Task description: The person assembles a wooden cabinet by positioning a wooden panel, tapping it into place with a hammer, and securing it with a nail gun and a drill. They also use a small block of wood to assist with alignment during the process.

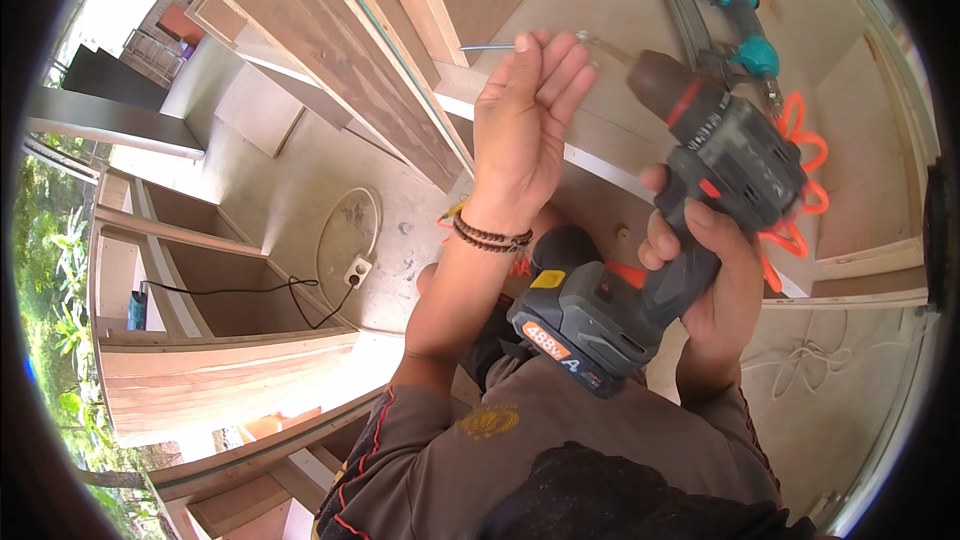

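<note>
My right hand (708,245) is wrapped round the grip of a dark cordless drill (738,165), with its battery pack towards me and its chuck pointing up and left. A thin bit (605,45) sticks out of the chuck, its tip close to the fingers of my left hand. Palm up, my left hand (525,120) has its fingers partly curled and the thumb pressed near the index finger. From there a thin blue-grey rod (487,47) juts out leftwards; its other end is hidden by the fingers. A wooden panel surface lies beyond both hands.
A teal nail gun (735,15) lies on the wooden panel ahead, with a coiled orange air hose (800,160) beside it. Tall boards (330,50) stand at left. An extension socket (358,270) with cords rests on the floor near an open wooden cabinet frame (200,260).
</note>
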The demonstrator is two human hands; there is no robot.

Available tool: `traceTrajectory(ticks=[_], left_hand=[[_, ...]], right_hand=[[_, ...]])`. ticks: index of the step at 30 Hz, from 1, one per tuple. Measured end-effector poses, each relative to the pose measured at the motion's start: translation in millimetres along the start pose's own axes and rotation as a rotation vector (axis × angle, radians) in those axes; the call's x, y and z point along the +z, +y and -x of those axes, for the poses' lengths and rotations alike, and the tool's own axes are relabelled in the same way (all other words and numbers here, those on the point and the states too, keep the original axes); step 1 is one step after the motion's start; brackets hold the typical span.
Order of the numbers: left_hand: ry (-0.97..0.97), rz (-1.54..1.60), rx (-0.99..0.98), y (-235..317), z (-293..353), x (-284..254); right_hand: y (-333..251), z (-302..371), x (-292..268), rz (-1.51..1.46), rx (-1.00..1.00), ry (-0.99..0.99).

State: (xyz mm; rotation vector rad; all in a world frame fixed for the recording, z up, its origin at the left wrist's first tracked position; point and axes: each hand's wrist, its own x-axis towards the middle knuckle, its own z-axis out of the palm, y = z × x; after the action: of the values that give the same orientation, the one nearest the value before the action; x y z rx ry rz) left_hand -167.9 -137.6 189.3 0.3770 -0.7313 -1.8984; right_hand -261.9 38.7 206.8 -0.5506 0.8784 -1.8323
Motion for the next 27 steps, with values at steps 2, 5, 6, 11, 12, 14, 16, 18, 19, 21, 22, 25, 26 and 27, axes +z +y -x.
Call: traceTrajectory(ticks=[2, 5, 6, 11, 12, 14, 16, 18, 19, 21, 22, 25, 26, 27], left_hand=[[-0.03, -0.048, -0.001, 1, -3, -7], [-0.018, -0.057, 0.019, -2, -8, -9], [-0.005, -0.05, 0.03, -4, -10, -9], [0.019, -0.026, 0.034, -8, -9, -5], [0.032, -0.018, 0.031, -9, -9, -5], [-0.016, -0.057, 0.032, -10, -11, -10], [-0.079, -0.09, 0.02, -8, -14, -14], [-0.158, -0.116, -0.005, -4, -15, -16], [-0.132, -0.103, -0.02, -4, -14, -14], [-0.079, -0.077, -0.049, -5, -11, -7], [-0.085, -0.066, -0.06, -4, -11, -6], [-0.103, -0.032, -0.102, -2, -13, -7], [-0.109, -0.018, -0.122, -1, -16, -8], [-0.114, -0.004, -0.143, -1, -18, -10]], right_hand=[[0, -10, 2, 0.021, 0.017, -0.025], [0, -18, -2, 0.019, 0.067, -0.044], [0, -19, -4, 0.012, 0.088, -0.047], [8, -23, -11, 0.02, 0.034, -0.072], [8, -24, -12, 0.03, 0.024, -0.081], [9, -25, -13, 0.02, 0.029, -0.076], [9, -26, -11, 0.014, 0.03, -0.065], [8, -27, -10, 0.013, 0.028, -0.049], [8, -27, -9, -0.006, 0.049, -0.038], [7, -27, -9, -0.043, 0.091, -0.016], [7, -28, -8, -0.062, 0.101, -0.014], [4, -29, -4, -0.104, 0.132, -0.021], [2, -31, -2, -0.107, 0.142, -0.032], [2, -32, -1, -0.111, 0.152, -0.043]])
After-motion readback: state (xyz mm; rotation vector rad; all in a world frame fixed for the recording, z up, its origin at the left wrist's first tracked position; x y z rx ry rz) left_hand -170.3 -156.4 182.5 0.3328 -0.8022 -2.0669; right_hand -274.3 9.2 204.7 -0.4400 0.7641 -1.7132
